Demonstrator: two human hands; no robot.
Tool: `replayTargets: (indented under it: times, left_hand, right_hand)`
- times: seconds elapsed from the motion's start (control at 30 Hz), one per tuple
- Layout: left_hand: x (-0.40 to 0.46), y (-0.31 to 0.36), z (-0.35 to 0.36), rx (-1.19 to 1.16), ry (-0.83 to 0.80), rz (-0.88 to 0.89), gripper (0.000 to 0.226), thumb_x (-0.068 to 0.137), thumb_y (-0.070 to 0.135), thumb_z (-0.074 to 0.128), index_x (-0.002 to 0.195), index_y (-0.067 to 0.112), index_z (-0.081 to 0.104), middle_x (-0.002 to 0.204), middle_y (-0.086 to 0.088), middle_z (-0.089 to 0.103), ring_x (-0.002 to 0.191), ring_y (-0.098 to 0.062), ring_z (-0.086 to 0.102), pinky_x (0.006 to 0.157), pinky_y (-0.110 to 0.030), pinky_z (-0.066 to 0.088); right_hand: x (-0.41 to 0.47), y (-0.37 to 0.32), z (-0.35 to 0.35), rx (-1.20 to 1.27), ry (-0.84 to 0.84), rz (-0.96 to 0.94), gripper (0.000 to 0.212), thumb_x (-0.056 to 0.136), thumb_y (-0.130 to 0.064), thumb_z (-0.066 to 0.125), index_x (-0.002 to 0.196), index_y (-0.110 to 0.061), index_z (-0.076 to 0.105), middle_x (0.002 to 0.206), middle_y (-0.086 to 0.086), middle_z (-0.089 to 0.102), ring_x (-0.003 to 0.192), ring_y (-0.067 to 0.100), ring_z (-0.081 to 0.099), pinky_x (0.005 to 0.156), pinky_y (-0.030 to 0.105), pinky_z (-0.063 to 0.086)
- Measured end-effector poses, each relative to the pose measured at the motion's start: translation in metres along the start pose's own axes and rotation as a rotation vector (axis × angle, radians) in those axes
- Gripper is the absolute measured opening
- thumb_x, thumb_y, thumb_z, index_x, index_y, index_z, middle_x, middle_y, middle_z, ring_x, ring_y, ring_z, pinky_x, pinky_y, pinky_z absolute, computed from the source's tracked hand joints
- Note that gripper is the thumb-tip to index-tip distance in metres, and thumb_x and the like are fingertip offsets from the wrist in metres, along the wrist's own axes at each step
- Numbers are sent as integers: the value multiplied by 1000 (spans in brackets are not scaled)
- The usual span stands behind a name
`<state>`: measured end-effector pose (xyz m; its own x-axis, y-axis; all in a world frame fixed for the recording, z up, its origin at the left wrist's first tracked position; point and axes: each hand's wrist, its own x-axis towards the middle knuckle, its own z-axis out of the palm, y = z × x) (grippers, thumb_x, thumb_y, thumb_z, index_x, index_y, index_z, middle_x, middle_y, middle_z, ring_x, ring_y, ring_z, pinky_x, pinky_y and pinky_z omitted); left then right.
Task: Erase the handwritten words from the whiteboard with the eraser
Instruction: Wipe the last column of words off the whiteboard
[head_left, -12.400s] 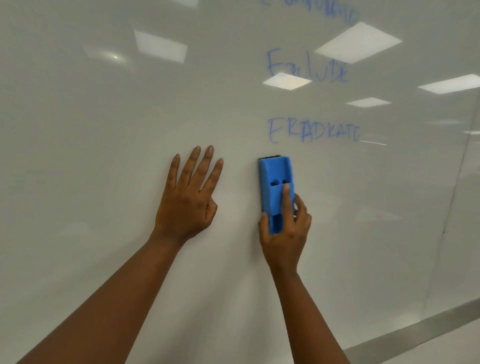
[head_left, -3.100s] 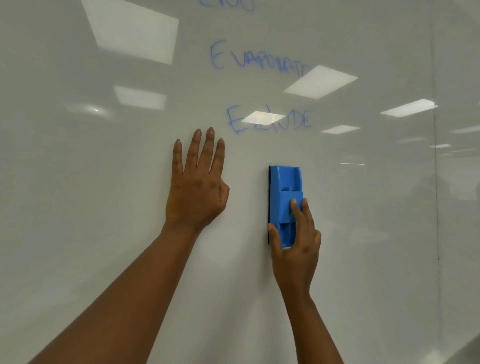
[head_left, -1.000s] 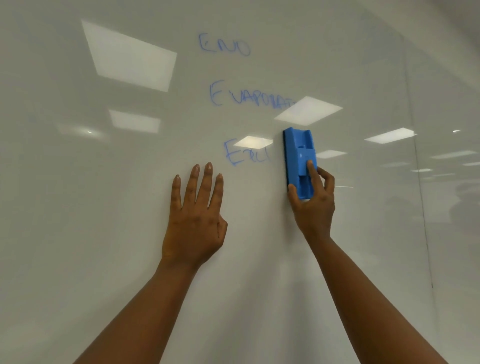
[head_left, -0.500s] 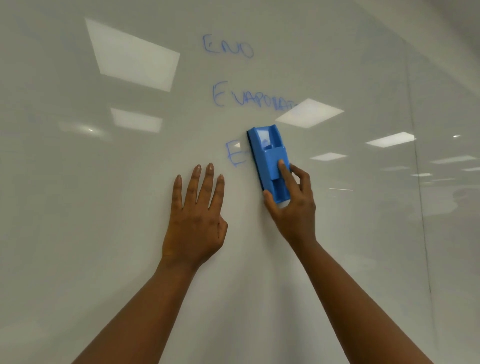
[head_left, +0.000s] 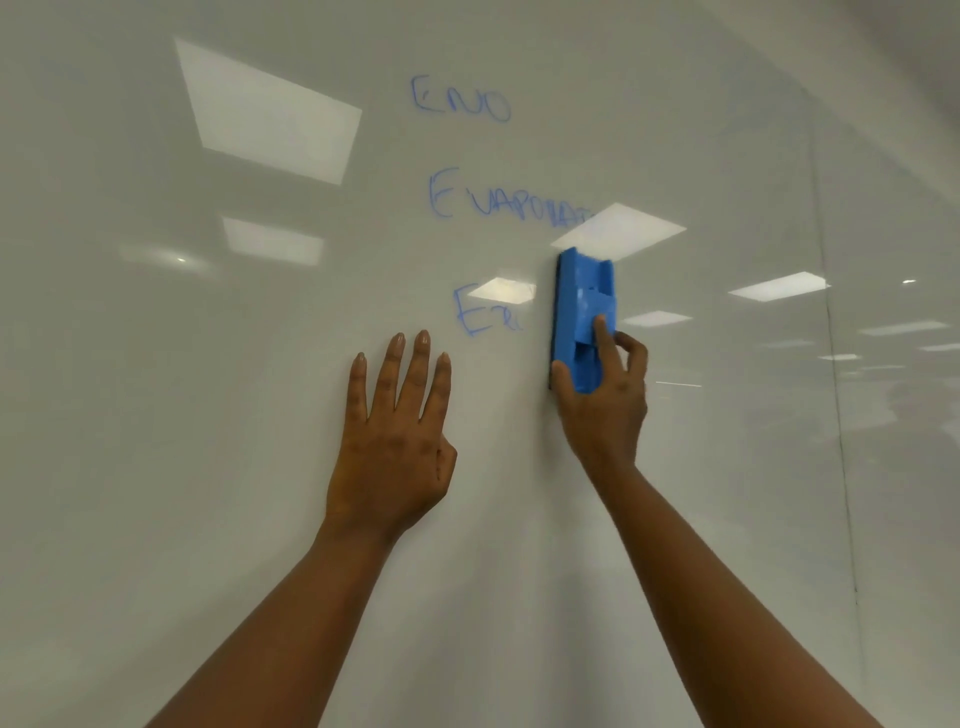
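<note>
The left hand (head_left: 389, 452) lies flat on the whiteboard (head_left: 156, 415), fingers straight and slightly spread. Right of it stands blue lettering (head_left: 485, 314), partly wiped. Just beside that, the right hand (head_left: 602, 405) grips the upright blue eraser (head_left: 582, 312), fingers curled around it.

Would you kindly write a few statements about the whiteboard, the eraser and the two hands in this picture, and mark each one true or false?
1. The right hand holds the blue eraser against the whiteboard. True.
2. The left hand grips a marker. False: it lies flat on the board with straight fingers and holds nothing.
3. Three lines of blue writing show on the board. True: the top word, the middle word and a partly erased bottom word.
4. The eraser lies to the left of the bottom word's remaining letters. False: it is to their right.
5. The eraser stands with its long side roughly upright. True.
</note>
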<state>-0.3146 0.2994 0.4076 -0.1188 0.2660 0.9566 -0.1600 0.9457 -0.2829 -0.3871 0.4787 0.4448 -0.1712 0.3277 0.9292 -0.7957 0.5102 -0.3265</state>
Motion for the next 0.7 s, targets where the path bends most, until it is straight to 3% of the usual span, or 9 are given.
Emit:
replayTargets:
  times: [0.07,0.23,0.33,0.5,0.7]
  left_hand:
    - [0,0,0,-2,-3,1,61,83,20,27,140,1,39,147,-23,32,137,-41,29,108,-61,25]
    - [1,0,-1,-25,0,-15,60,84,22,26,138,-2,39,145,-24,35,135,-40,32,107,-61,29]
    - [-1,1,0,-61,34,-13,54,82,19,27,131,-1,38,145,-24,36,135,-41,32,107,-60,29]
    - [-1,1,3,-83,74,-10,51,82,18,27,129,2,33,145,-24,36,135,-41,32,108,-60,27]
    - [-1,1,2,-65,68,-14,49,83,24,26,128,5,33,143,-24,39,134,-39,35,107,-59,27]
  right_hand:
    - [-14,-18,5,14,-62,-130,67,81,-21,68,140,-16,36,133,15,39,115,28,47,92,35,46]
    - [-41,-37,11,-57,-197,-425,66,78,-26,66,136,-11,41,132,19,44,111,28,49,86,25,41]
    - [-31,-27,4,-76,-192,-412,66,78,-21,71,136,-11,41,132,18,44,109,29,50,85,25,41]
    - [-17,-32,12,-7,-75,-186,68,80,-21,69,139,-14,36,133,17,41,116,28,46,90,24,36]
    - [-40,-47,20,-39,-145,-386,67,77,-31,64,136,-10,41,131,20,46,111,30,50,86,24,39]
